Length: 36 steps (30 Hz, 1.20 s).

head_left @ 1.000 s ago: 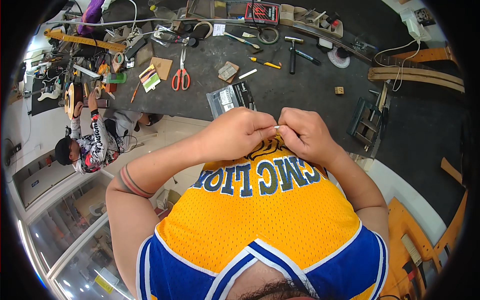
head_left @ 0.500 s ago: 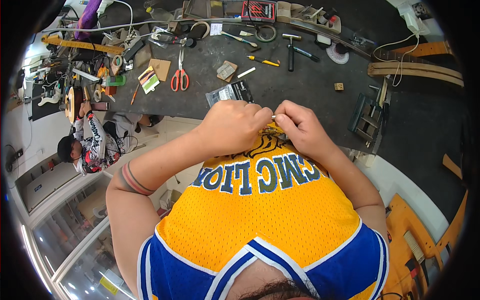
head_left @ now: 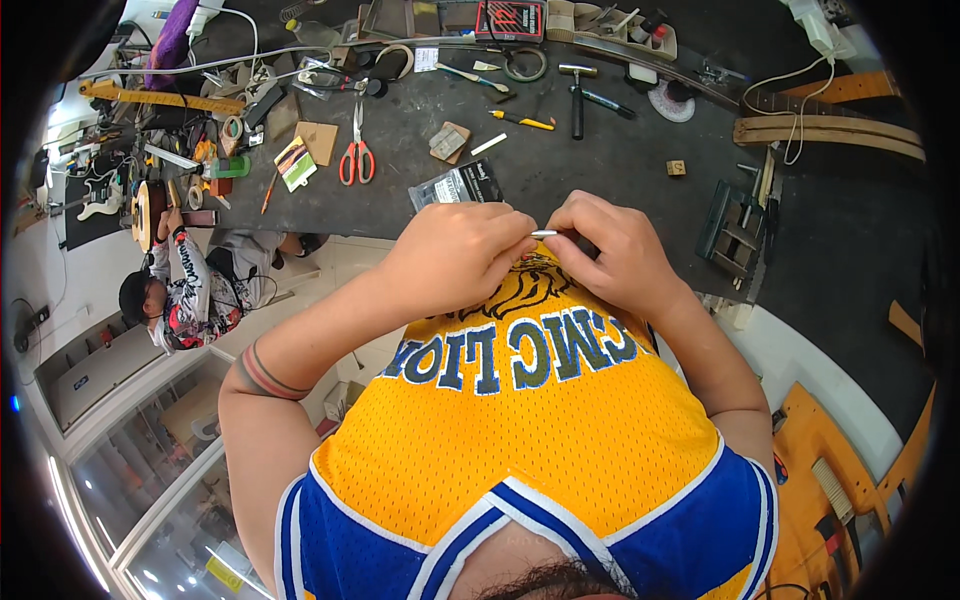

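My left hand (head_left: 465,252) and my right hand (head_left: 622,250) meet just in front of my chest, at the near edge of the dark workbench. A short, slim silver metal piece (head_left: 543,234) spans the gap between them, pinched at both ends by thumbs and fingers. Its exact kind is too small to tell, and its ends are hidden in the grips. Beyond my left hand lies a black-and-clear plastic packet (head_left: 458,185) on the bench.
Red-handled scissors (head_left: 357,160), a yellow cutter (head_left: 522,120), a hammer (head_left: 577,105) and a small wooden cube (head_left: 676,168) lie on the bench. A green vise (head_left: 735,235) stands at the right. At far left, a person (head_left: 195,290) handles a guitar (head_left: 149,215).
My hands have drawn slightly apart, so more of the silver piece shows between them. The fingers of both hands have shifted their grip a little.
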Available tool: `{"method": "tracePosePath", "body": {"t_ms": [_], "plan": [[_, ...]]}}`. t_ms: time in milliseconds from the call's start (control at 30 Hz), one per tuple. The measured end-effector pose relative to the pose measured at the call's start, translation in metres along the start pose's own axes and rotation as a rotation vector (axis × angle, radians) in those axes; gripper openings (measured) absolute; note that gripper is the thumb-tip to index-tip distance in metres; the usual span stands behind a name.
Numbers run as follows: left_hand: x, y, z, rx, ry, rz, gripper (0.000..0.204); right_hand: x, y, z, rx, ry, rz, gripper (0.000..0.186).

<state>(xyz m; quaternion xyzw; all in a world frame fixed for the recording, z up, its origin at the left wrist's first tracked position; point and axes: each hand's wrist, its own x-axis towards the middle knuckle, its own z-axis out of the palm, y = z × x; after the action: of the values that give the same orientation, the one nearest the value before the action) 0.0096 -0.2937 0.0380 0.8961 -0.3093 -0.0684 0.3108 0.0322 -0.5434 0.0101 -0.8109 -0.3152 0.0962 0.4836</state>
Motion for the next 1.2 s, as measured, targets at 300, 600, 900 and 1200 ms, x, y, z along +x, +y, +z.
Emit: {"method": "tracePosePath", "body": {"t_ms": [300,600,900,1200], "plan": [[0.009,-0.005,-0.033,-1.599,-0.729,-0.793,0.033,0.009,-0.008,-0.015,-0.099,-0.062,-0.271,0.015],[0.001,-0.003,-0.019,-1.650,-0.704,-0.734,0.033,0.009,-0.007,-0.017,-0.064,-0.140,-0.344,0.017],[-0.002,0.014,-0.010,-1.108,-0.417,-0.537,0.029,0.002,-0.005,-0.007,0.064,-0.119,-0.210,0.016],[0.002,0.015,-0.019,-0.629,-0.309,-0.313,0.023,-0.002,-0.004,0.004,0.194,-0.050,-0.109,0.017]]}}
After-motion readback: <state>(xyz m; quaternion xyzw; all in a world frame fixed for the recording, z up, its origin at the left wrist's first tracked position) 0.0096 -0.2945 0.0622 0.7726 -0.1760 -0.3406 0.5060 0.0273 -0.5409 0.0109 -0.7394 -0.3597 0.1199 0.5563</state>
